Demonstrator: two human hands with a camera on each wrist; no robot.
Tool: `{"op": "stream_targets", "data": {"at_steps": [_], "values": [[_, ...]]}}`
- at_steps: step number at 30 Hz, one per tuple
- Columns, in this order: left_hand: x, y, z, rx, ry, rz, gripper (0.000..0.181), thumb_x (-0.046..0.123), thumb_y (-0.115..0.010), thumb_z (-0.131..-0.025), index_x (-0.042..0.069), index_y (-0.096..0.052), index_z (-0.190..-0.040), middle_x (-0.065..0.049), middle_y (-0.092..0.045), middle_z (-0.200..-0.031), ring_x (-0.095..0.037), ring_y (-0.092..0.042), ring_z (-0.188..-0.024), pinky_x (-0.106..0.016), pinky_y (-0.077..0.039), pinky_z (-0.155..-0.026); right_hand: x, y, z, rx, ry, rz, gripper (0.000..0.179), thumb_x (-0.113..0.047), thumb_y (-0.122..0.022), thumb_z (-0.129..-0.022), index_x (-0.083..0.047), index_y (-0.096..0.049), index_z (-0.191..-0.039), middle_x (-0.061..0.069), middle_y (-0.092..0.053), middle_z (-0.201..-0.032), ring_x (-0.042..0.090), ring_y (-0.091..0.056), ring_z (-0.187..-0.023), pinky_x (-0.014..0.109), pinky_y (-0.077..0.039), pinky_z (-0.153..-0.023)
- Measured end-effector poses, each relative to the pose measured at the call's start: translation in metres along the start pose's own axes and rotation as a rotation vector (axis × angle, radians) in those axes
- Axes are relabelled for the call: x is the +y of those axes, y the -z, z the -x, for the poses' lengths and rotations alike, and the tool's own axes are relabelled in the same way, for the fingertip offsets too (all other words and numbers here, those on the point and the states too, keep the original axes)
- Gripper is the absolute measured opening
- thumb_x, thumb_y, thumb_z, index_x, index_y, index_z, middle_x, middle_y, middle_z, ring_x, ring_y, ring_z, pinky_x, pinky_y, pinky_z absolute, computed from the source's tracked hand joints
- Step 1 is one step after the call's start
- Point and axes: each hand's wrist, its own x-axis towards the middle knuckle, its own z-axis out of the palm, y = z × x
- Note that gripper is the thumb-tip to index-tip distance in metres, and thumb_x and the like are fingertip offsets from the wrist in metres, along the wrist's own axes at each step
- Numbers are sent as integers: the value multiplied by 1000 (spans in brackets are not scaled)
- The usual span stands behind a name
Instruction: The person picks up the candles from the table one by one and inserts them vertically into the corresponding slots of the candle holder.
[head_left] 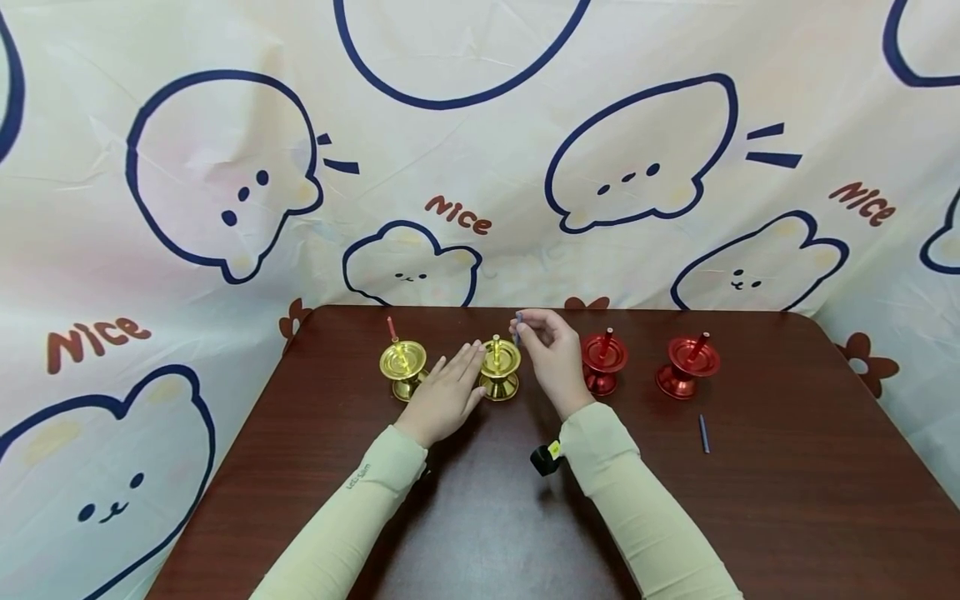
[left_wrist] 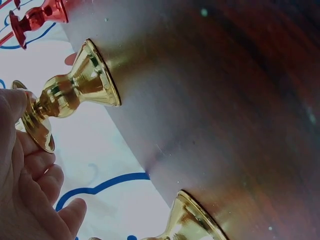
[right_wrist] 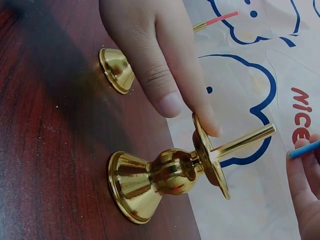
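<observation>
In the head view my left hand reaches to a gold candlestick, its straight fingers at the left side of the dish. The right wrist view shows a left fingertip on the dish rim, beside the candlestick's bare upright tube. My right hand pinches a thin blue candle between thumb and fingers, just right of that tube. A second gold candlestick, partly behind my left hand, bears a thin red candle.
Two red candlesticks, one nearer and one farther right, stand with bare tubes. Another blue candle lies on the dark wooden table before them. A printed cloth hangs behind the table's back edge.
</observation>
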Motion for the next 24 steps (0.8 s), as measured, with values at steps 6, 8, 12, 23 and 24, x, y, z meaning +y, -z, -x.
{"op": "stream_targets", "data": {"at_steps": [6, 8, 12, 23, 24], "values": [[0, 0, 0, 3, 0, 4, 63, 31, -49, -108, 5, -25, -161, -10, -25, -166, -23, -22, -154, -51, -25, -121, -2, -1, -2, -2, -7, 10, 20, -7, -65, -100, 3, -68, -117, 21, -72, -110, 32, -71, -101, 25, -57, -87], [1, 0, 0, 10, -4, 8, 63, 30, -49, -108, 5, -26, -160, -10, -26, -166, -24, -22, -153, -51, -25, -121, -3, -2, -3, -7, -3, 12, 22, -7, -65, -100, 5, -67, -118, 21, -72, -110, 33, -71, -102, 25, -57, -87], [0, 0, 2, 20, -10, 8, 62, 29, -50, -108, 4, -27, -160, -11, -27, -166, -24, -23, -153, -52, -26, -120, -3, -3, -5, -15, 11, 12, 23, -5, -64, -100, 7, -65, -119, 21, -71, -110, 33, -71, -102, 26, -57, -87], [0, -1, 1, 21, -10, 4, 63, 30, -50, -108, 4, -25, -161, -10, -26, -166, -24, -22, -153, -52, -26, -120, -2, -6, -9, -48, 13, -3, 22, -7, -64, -100, 6, -65, -118, 25, -70, -112, 30, -70, -103, 28, -57, -88], [0, -1, 2, 20, -9, 6, 63, 30, -50, -108, 4, -25, -161, -10, -26, -166, -24, -22, -153, -52, -26, -121, -2, -7, -9, -50, 13, -8, 22, -7, -64, -100, 6, -65, -118, 25, -70, -112, 31, -70, -103, 30, -58, -88]]}}
